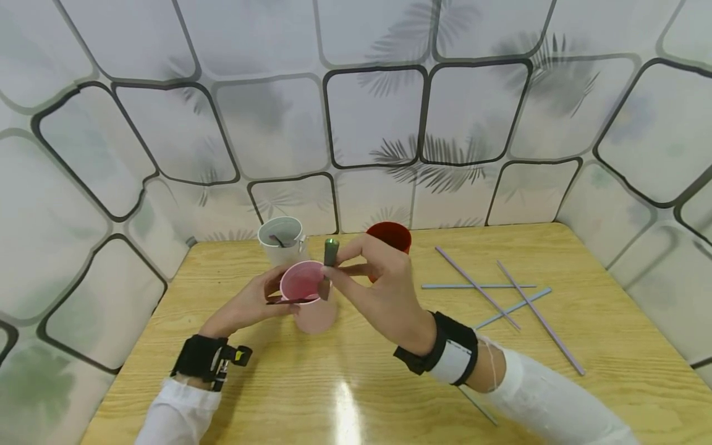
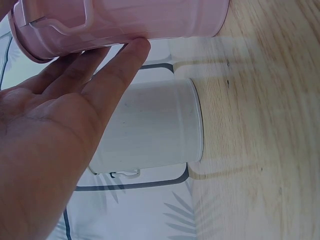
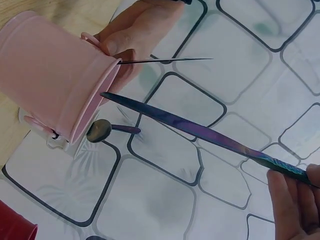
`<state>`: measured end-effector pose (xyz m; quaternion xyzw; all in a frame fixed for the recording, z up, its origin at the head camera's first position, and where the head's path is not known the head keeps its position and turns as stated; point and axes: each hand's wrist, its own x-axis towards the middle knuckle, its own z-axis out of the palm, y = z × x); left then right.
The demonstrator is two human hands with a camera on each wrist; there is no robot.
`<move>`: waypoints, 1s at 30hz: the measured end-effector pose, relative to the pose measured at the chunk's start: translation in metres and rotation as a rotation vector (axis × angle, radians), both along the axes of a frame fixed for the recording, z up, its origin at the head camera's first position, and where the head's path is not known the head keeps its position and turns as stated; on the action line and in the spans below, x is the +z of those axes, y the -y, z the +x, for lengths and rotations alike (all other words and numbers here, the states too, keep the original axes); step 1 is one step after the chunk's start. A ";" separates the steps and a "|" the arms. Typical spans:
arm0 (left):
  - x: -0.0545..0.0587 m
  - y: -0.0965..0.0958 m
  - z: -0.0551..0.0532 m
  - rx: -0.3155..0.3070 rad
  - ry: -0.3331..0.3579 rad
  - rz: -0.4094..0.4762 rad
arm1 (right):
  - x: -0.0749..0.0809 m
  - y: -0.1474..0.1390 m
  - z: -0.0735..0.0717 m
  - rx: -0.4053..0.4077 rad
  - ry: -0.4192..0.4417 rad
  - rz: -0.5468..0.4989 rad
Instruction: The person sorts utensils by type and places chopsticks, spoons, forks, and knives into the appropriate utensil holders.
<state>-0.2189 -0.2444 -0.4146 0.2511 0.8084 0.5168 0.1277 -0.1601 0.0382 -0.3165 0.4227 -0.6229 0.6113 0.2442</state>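
Wht slvs, blk L wrist strap w/ yel-marked module, R strap blk/wht

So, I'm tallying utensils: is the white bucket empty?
Not empty: the head view shows a dark utensil inside the white bucket.

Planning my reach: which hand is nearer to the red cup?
Right. The right hand is in front of the red cup; the left hand is off to its left, holding the pink cup.
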 end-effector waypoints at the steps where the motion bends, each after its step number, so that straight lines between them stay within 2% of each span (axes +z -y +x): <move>1: 0.000 0.000 0.000 0.000 -0.002 0.001 | 0.000 0.001 -0.001 0.001 -0.013 -0.012; 5: 0.001 0.000 0.000 0.001 -0.002 -0.001 | -0.005 0.003 -0.009 0.016 -0.065 -0.022; 16: 0.000 0.000 0.000 -0.005 0.030 0.024 | -0.037 0.016 -0.024 0.011 -0.148 0.125; 22: 0.000 0.000 0.000 -0.009 0.041 0.030 | -0.049 0.022 -0.027 0.046 -0.136 0.170; 30: -0.001 0.002 0.000 -0.031 0.006 0.031 | -0.063 0.028 -0.031 0.064 -0.139 0.261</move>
